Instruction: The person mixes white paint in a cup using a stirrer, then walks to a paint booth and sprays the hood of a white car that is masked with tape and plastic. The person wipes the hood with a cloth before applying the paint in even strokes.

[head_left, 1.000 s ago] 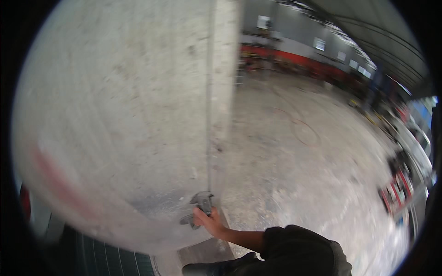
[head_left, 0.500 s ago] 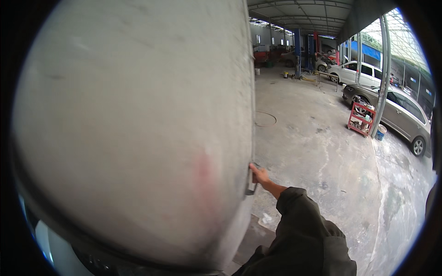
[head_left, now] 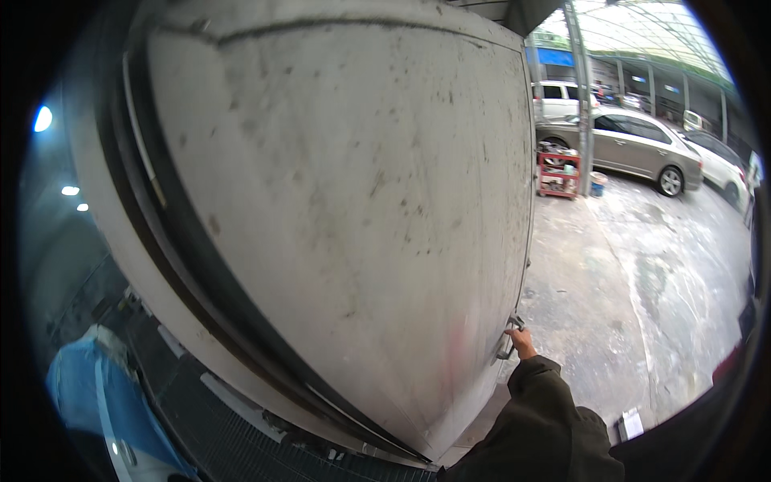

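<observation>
A large off-white door (head_left: 345, 209), specked with dark smudges and a faint red smear, fills the middle of the view. My right hand (head_left: 524, 344) is closed around a dark metal handle (head_left: 507, 349) at the door's right edge; the thumb points up and the other fingers are partly hidden. The right arm wears a dark olive sleeve (head_left: 554, 426). A black seal (head_left: 241, 305) runs along the door's left and lower edge. Nothing of my left hand shows.
Left of the door is a lit room with a grated floor (head_left: 213, 418) and a vehicle part under blue sheeting (head_left: 76, 386). On the right, a red tool cart (head_left: 558, 174) stands by a metal post (head_left: 581, 96), near a grey-brown sedan (head_left: 634, 145) on concrete floor (head_left: 594, 297).
The view has turned to the right, and the door's left edge and the lit room have come into sight. My right hand still grips the handle.
</observation>
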The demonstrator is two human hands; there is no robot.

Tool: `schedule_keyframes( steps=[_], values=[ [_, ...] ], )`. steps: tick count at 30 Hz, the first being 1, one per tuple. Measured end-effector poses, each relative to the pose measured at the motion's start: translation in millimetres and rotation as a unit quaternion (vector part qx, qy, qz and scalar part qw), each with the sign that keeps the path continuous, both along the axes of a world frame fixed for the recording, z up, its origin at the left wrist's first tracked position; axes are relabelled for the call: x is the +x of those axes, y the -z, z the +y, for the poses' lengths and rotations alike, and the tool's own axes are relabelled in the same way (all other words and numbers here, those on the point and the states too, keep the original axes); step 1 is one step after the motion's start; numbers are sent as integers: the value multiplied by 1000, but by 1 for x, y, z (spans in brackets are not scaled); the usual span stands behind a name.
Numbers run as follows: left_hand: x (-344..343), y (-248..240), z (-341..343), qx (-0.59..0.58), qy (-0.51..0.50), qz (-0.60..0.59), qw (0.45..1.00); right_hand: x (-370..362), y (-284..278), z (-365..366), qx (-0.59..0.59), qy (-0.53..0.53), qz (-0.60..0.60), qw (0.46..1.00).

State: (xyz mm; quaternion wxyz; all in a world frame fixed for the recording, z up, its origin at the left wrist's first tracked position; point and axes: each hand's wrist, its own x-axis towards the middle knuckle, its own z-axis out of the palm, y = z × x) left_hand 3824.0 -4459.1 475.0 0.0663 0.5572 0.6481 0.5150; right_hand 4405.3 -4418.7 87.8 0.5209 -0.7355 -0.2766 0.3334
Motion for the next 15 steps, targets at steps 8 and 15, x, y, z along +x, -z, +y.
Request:
schedule_keyframes(
  steps=[8,15],
  values=[
    [33,9,-75,-16,90,-49,995,56,3,-229,20,171,77,982],
    [70,76,-184,-73,141,-84,984,24,-28,-308,66,162,143,974]
  ],
)
